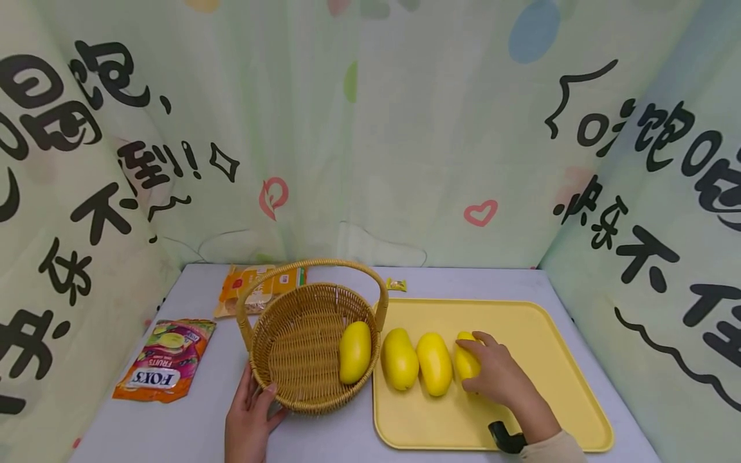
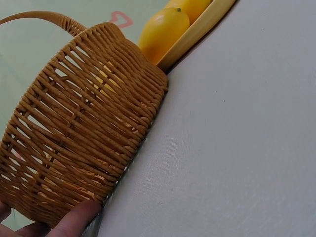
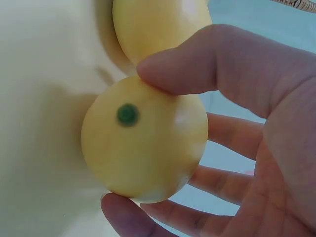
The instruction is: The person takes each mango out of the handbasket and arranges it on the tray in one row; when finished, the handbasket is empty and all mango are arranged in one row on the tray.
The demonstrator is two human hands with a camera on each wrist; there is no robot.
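Note:
A brown wicker basket [image 1: 298, 360] with a tall arched handle stands left of centre, one yellow mango [image 1: 355, 352] inside at its right. My left hand [image 1: 250, 418] grips the basket's lower near-left side; in the left wrist view its fingertips [image 2: 79, 217] press the weave near the base. On a yellow tray [image 1: 538, 360], two mangoes lie side by side, a left mango [image 1: 400, 359] and a middle mango [image 1: 434, 363]. My right hand [image 1: 500, 373] holds a third mango [image 3: 143, 148] there, thumb and fingers around it, its green stem end showing in the right wrist view.
An orange and purple FOX'S candy bag [image 1: 168, 360] lies left of the basket. Behind the basket is an orange snack package [image 1: 231, 292], partly hidden. A small yellow wrapped piece [image 1: 396, 284] lies beyond the tray. Printed curtains [image 1: 405, 148] enclose the white table [image 1: 324, 444].

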